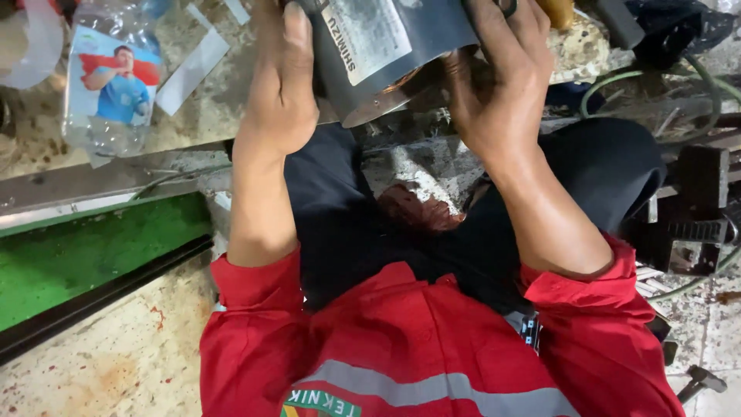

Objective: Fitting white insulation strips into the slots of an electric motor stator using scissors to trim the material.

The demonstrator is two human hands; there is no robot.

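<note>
Both hands up at the top of the head view, on one dark grey cylindrical housing, probably a small motor casing, with a pale label stuck on its side.

Left hand: closed around the casing's left flank, thumb laid up along the wall beside the label. Right hand: wrapped on the right flank, fingers curled over the far side and out of sight. Casing sits between the two palms, held clear above the lap, open end tilted down toward the person.

Progress, as a judgement: the open end shows a bright metal rim and something copper-brown just inside, so the casing looks already opened, or not yet closed. No end cover in view near either hand. No tool in either hand; the grip reads as holding and turning for inspection rather than fastening. Anything past that cannot be told.

Counts:
- hands: two, both on the casing
- casing: one
- clear plastic packet with a printed picture: one, well out past the left hand on the stained tabletop
- white paper strips: two or three, between that packet and the left hand
- green cable: one loop, beyond the right hand
- dark bench vise: one, below and outside the right forearm
- green panel: one, below the left forearm

Red work jacket with grey reflective band fills the bottom of the view.
</note>
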